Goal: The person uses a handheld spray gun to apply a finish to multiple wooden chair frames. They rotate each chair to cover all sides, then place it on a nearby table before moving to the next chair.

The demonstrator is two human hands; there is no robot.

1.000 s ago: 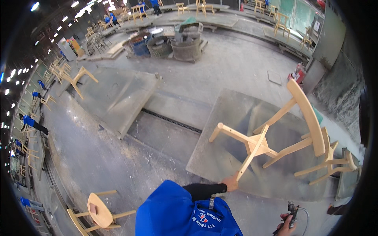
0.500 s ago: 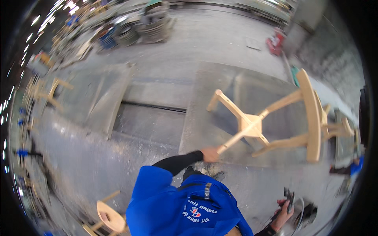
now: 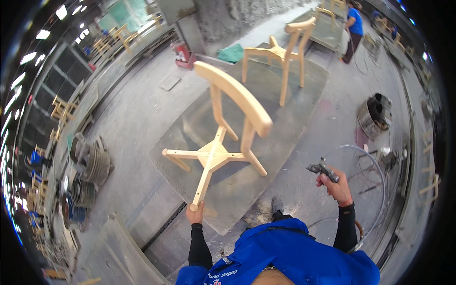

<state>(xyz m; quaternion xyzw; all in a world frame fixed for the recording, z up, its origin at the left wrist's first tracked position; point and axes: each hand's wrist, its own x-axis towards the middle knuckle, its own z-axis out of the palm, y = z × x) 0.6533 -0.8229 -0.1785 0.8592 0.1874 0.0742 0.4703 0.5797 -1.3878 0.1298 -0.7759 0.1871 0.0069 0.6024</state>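
A pale bare-wood chair frame stands on the grey sheet in front of me. It has a curved top rail, and crossed bars where the seat would be. At the bar end nearest me, my left hand grips the corner above a leg; some of its fingers are hidden behind the wood. My right hand is out to the right, apart from the chair, closed around a dark metal spray gun. The gun's nozzle points left. A pale hose curves round beside that hand.
A second chair frame stands farther back on the same grey sheet. Right of it is a grimy bucket. Metal drums stand at left, and a red object by the pillar. Another person works at far right.
My view has swung to the right, bringing the second chair and the other person into clearer sight. The spray gun has come up and forward in my right hand. My left hand still grips the chair.
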